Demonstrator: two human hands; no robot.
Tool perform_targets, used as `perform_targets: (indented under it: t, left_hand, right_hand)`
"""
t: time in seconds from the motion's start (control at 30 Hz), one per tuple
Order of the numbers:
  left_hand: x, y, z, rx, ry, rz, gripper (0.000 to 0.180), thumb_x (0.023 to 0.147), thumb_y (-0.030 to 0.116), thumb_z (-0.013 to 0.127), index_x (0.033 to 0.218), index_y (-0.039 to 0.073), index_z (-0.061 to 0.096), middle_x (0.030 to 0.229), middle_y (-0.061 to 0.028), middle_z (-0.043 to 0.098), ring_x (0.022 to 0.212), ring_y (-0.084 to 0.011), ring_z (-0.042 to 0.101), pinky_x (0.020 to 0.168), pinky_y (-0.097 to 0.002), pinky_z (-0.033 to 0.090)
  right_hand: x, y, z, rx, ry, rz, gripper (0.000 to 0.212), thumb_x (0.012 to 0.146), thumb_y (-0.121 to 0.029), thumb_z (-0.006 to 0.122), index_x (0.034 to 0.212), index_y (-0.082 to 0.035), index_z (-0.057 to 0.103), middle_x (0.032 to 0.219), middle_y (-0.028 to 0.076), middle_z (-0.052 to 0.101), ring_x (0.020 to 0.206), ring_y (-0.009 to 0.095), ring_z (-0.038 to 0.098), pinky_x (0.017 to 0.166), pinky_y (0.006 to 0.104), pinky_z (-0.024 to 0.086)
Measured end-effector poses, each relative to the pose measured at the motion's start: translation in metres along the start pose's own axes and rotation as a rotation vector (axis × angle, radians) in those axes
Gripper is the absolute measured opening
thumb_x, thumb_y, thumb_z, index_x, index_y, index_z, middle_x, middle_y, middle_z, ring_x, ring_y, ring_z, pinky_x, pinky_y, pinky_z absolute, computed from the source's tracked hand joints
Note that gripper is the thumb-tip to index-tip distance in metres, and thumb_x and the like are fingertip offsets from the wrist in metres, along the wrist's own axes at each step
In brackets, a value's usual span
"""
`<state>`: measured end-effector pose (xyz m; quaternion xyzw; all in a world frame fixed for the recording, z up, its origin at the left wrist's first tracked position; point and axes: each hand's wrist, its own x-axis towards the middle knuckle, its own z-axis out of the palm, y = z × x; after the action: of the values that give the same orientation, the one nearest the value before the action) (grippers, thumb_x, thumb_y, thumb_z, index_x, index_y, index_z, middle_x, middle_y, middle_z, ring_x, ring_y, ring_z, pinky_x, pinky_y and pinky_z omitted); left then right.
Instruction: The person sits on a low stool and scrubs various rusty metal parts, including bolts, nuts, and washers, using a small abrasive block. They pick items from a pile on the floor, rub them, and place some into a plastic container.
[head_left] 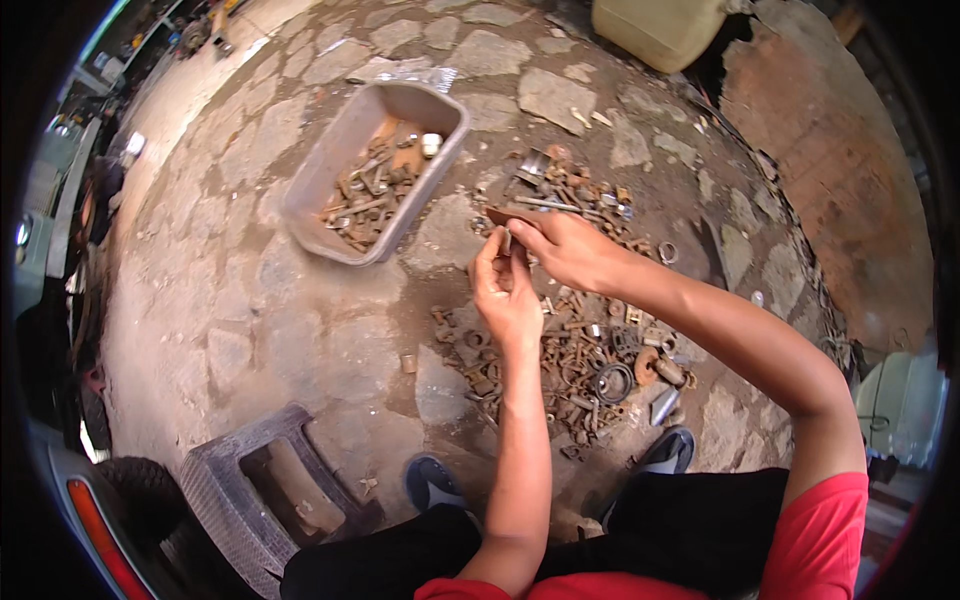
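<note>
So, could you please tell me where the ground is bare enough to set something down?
Bare stone lies between the grey tray and the plastic stool, left of the left hand. It is crowded under both hands, where rusty bolts and washers spread toward the right hand.

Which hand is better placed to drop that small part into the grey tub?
Probably left. The left hand sits on the side nearer the grey tub, pinching the small metal part together with the right hand, which would have to cross over the left.
</note>
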<state>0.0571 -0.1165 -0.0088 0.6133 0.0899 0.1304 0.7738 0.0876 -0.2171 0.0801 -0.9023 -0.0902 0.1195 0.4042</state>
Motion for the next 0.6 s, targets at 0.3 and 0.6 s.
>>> perform_targets:
  t: [0.3,0.6]
  left_hand:
    - [-0.003,0.001,0.001,-0.061,-0.053,-0.131,0.031,0.100,0.006,0.051,0.131,0.000,0.053,0.122,-0.0132,0.061,0.109,-0.0176,0.060,0.090,-0.0309,0.051]
    - [-0.021,-0.002,0.013,-0.190,-0.066,-0.222,0.038,0.103,0.031,0.047,0.125,0.000,0.050,0.119,-0.0134,0.059,0.106,-0.0200,0.060,0.091,-0.0356,0.051]
  right_hand:
    - [-0.003,-0.006,0.011,0.024,0.040,0.111,0.039,0.101,-0.031,0.041,0.121,-0.001,0.054,0.105,0.029,0.064,0.097,0.045,0.064,0.088,0.0520,0.050]
    - [0.000,0.003,0.025,0.002,0.192,-0.018,0.040,0.102,-0.035,0.040,0.107,0.000,0.060,0.098,0.029,0.065,0.099,0.041,0.064,0.089,0.0511,0.049]
